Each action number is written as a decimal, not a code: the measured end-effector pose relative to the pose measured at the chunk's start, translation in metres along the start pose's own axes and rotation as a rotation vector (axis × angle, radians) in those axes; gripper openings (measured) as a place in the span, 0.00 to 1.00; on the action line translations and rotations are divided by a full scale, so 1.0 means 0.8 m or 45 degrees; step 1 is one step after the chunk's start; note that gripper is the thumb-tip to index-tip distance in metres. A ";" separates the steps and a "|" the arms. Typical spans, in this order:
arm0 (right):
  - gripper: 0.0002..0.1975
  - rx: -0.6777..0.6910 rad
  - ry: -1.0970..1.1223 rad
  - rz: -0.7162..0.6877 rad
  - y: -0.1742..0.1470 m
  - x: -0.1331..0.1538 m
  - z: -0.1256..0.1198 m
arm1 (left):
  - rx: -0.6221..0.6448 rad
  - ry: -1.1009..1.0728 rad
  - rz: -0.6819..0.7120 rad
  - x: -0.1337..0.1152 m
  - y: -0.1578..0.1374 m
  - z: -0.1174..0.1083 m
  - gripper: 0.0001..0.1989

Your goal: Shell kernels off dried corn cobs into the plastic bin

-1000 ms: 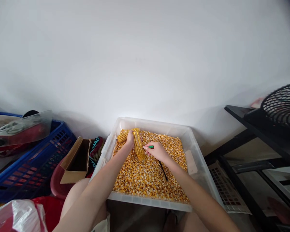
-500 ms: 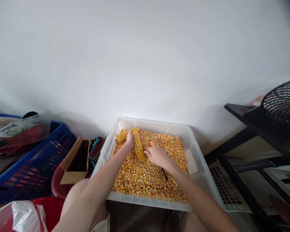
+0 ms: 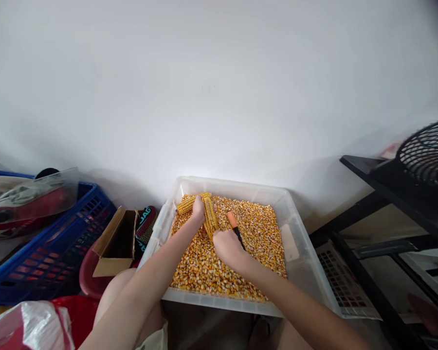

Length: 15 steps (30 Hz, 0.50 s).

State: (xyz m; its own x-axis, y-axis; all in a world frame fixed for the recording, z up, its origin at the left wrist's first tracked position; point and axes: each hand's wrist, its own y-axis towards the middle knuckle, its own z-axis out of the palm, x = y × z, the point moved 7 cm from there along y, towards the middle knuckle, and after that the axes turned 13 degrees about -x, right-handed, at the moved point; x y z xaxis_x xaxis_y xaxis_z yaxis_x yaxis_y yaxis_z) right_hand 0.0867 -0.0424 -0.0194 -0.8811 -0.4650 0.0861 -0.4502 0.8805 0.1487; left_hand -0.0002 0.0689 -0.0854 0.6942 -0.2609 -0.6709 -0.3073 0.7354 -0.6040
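My left hand [image 3: 198, 210] is closed around the upper part of an ear of corn [image 3: 209, 217] that slants down toward me. A second yellow ear of corn [image 3: 185, 204] lies crosswise at that hand, sticking out to its left; whether it is also gripped I cannot tell. My right hand [image 3: 228, 247] is closed at the lower end of the slanting ear, its fingertips hidden. Beside it, a tool with an orange and black handle [image 3: 232, 219] rests on loose corn kernels [image 3: 211, 274]. The kernels cover the bottom of a translucent plastic bin [image 3: 237, 186].
To the left are an open cardboard box [image 3: 113, 266], a reddish basin [image 3: 89, 274] and a blue crate [image 3: 32, 262] with bagged items. On the right, a black rack [image 3: 368, 177] carries a fan [image 3: 428, 150]. A white wall [image 3: 219, 97] rises behind the bin.
My right hand has moved slightly down and toward me, to the ear's lower end. More of the orange and black handle shows. My left hand keeps its hold.
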 end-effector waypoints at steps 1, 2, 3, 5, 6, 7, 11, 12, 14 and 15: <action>0.11 0.018 0.003 0.000 0.000 0.004 0.001 | 0.000 0.014 0.031 -0.001 0.001 0.000 0.14; 0.11 0.035 0.013 0.010 0.001 0.006 0.002 | 0.003 0.031 0.058 -0.001 0.002 0.001 0.14; 0.10 0.051 0.024 0.025 0.002 0.005 0.002 | 0.008 0.047 0.076 -0.001 0.003 0.001 0.15; 0.10 0.070 0.037 0.052 0.006 0.000 0.001 | 0.022 0.071 0.092 0.000 0.004 0.003 0.15; 0.10 0.078 0.035 0.062 0.007 -0.003 0.001 | 0.025 0.077 0.098 0.000 0.004 0.003 0.15; 0.10 0.093 0.025 0.070 0.008 -0.005 0.000 | 0.024 0.081 0.104 0.001 0.005 0.004 0.14; 0.12 0.156 -0.020 0.106 0.009 -0.008 0.002 | 0.028 0.102 0.135 0.000 0.006 0.004 0.14; 0.12 0.164 -0.026 0.116 0.009 -0.007 0.003 | 0.034 0.108 0.141 0.000 0.006 0.004 0.14; 0.13 0.175 -0.028 0.128 0.009 -0.006 0.003 | 0.035 0.106 0.151 0.000 0.006 0.004 0.15; 0.12 0.179 -0.023 0.135 0.010 -0.007 0.003 | 0.030 0.100 0.153 0.000 0.006 0.004 0.15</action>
State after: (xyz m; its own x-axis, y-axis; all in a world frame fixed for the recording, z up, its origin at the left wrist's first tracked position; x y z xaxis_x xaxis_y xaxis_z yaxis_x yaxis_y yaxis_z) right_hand 0.0878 -0.0325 -0.0208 -0.9267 -0.3682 0.0758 -0.3692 0.9293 0.0006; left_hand 0.0000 0.0747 -0.0869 0.5998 -0.2174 -0.7700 -0.3694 0.7784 -0.5076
